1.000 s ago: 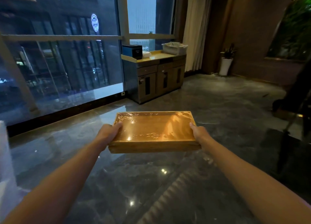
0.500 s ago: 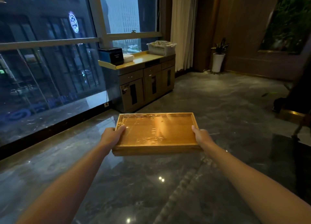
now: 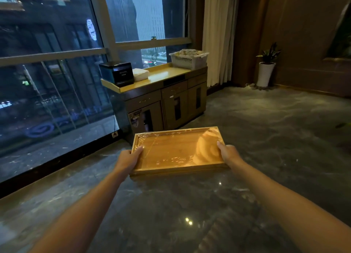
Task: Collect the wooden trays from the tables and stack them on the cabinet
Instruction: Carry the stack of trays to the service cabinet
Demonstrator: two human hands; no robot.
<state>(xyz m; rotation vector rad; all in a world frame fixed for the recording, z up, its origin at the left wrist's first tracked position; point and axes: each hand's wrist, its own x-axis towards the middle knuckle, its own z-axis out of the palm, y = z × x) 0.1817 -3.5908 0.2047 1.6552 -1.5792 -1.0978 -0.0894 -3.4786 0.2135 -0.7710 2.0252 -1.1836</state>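
Observation:
I hold a shallow wooden tray (image 3: 176,150), wrapped in clear film, level in front of me above the dark marble floor. My left hand (image 3: 128,158) grips its left short side and my right hand (image 3: 228,154) grips its right short side, thumbs over the rim. The cabinet (image 3: 163,99) stands ahead against the window, with a yellow wooden top (image 3: 167,73) that has a bare stretch in the middle.
On the cabinet top sit a black box (image 3: 118,72) at the left, a white folded stack (image 3: 140,74) beside it and a white slatted basket (image 3: 188,59) at the right. A cream curtain (image 3: 216,34) and a potted plant (image 3: 266,66) stand further right. Glass windows run along the left.
The cabinet has grown larger and shifted toward the centre of view as I walk closer. The tray stays held in both hands at the same height.

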